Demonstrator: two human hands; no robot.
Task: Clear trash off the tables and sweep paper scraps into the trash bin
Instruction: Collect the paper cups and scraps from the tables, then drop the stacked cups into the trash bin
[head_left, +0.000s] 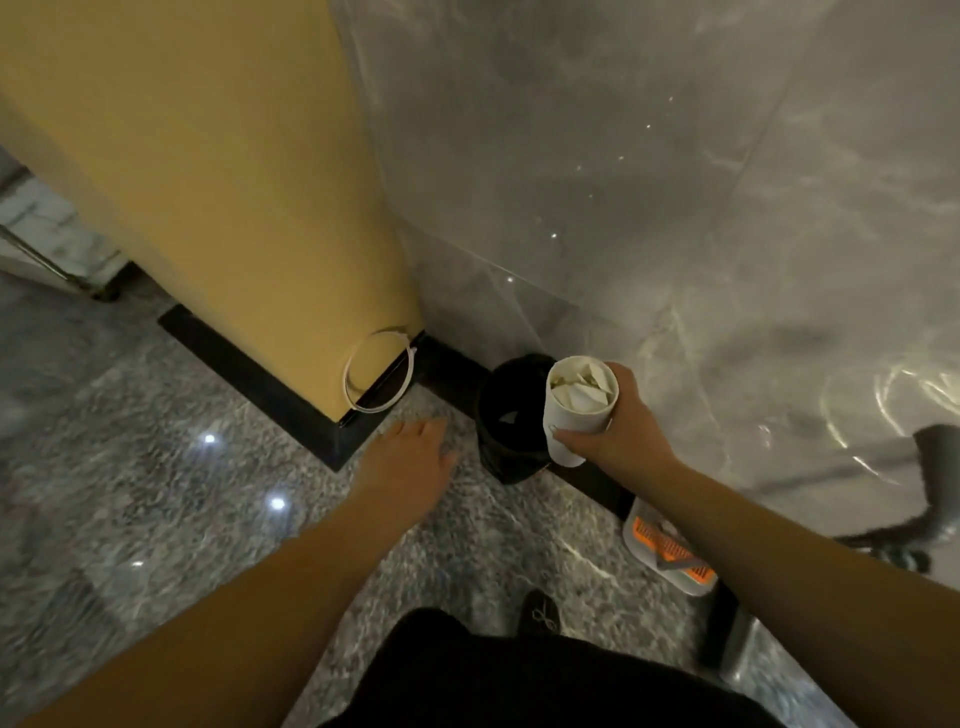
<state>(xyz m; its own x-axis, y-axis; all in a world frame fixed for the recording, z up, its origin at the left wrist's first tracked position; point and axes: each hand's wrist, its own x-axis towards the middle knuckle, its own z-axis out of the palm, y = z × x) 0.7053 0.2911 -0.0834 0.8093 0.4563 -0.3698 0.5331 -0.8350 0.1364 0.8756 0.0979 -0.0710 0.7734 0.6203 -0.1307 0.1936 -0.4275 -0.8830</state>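
Right hand (618, 421) gripping paper-stuffed cup (579, 410), half-hiding black bin (506, 415)

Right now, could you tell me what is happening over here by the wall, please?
A person stands over a small black trash bin set on the floor against the grey marble wall. Their right hand holds a white paper cup stuffed with crumpled paper scraps, upright beside the bin's mouth, not yet tipped. Their left hand reaches forward, open and holding nothing, just left of the bin.
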